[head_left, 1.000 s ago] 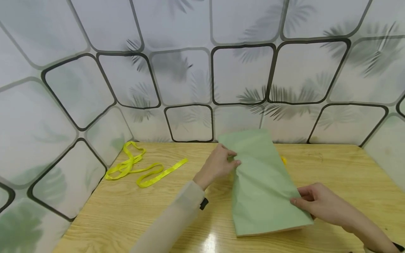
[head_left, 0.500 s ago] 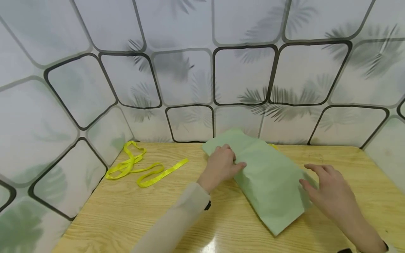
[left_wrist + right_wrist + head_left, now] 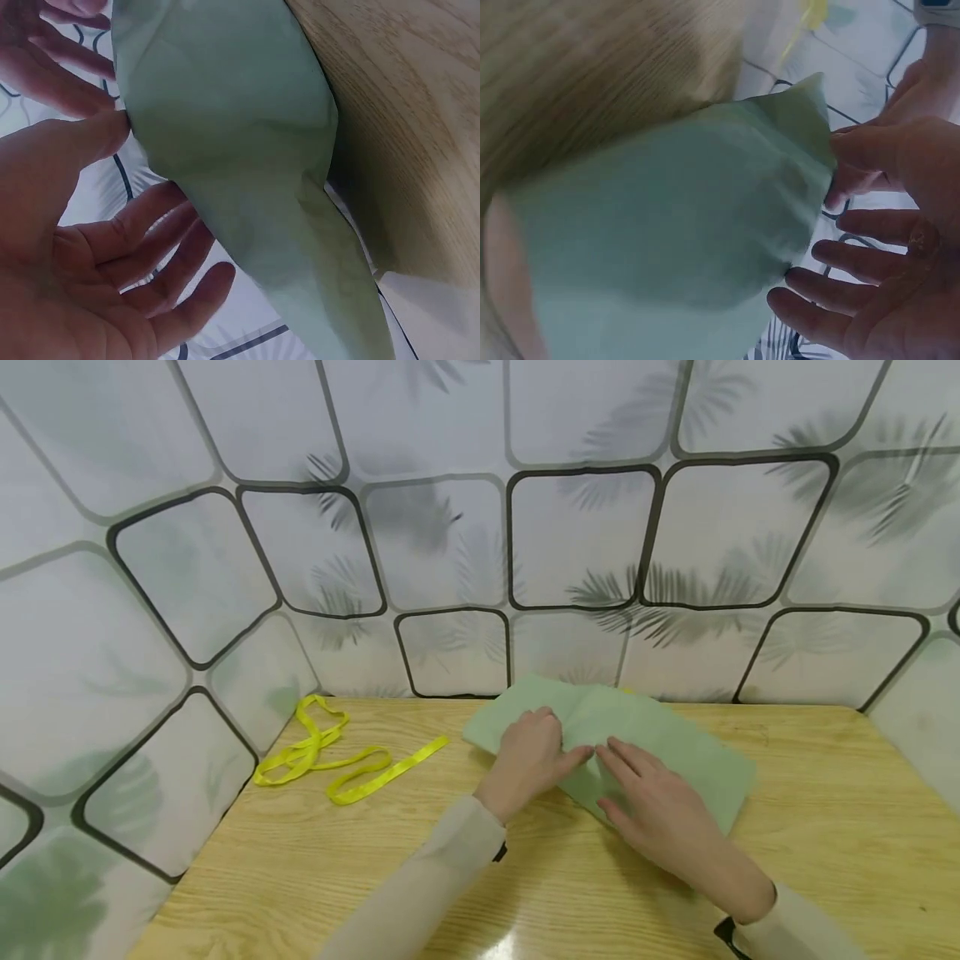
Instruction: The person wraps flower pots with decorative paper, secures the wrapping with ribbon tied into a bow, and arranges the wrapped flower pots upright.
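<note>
A light green sheet of wrapping paper (image 3: 675, 735) lies folded and bulging on the table, slanting from back left to front right. A pinkish underside of the paper (image 3: 510, 277) shows in the right wrist view. My left hand (image 3: 528, 756) rests over the left part, its thumb and loosely bent fingers touching the paper at a crease. Beside it, my right hand (image 3: 667, 806) lies on the middle with fairly straight fingers, fingertips close to the left thumb. Whatever is inside the paper is hidden.
A yellow ribbon (image 3: 386, 777) lies in loose loops on the wooden table (image 3: 360, 860) at the left. A bit of something yellow (image 3: 628, 691) peeks out behind the paper. A patterned curtain (image 3: 450, 543) closes off the back and sides.
The wrapping paper has turned, its near end swinging right and its far end left. My right hand has let go of the right edge and moved left onto the middle.
</note>
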`<action>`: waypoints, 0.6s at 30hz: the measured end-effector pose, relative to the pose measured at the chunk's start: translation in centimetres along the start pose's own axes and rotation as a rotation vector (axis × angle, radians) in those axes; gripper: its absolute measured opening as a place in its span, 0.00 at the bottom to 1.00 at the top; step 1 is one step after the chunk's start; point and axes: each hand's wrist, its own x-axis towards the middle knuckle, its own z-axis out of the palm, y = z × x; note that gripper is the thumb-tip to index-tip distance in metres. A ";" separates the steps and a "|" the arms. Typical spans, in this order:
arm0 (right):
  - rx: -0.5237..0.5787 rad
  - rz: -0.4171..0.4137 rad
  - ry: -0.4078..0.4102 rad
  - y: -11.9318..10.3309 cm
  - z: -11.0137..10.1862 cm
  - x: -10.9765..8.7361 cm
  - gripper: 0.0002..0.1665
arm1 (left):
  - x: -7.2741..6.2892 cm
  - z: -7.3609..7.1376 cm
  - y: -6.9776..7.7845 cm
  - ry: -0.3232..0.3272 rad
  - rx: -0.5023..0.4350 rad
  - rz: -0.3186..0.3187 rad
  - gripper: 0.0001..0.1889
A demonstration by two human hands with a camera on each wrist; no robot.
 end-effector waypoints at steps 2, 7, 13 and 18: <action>-0.007 0.006 -0.014 0.0 0.3 0.5 0.36 | 0.0 0.1 -0.1 -0.018 -0.069 0.018 0.26; 0.007 0.043 -0.026 0.5 0.8 1.1 0.29 | 0.2 0.6 -0.5 -0.057 -0.206 0.047 0.23; 0.032 0.044 -0.001 1.3 1.3 1.5 0.24 | -0.1 1.1 -1.0 -0.050 -0.230 0.050 0.12; 0.032 0.005 0.007 1.8 1.5 1.8 0.20 | -0.4 1.3 -1.2 -0.044 -0.194 0.054 0.17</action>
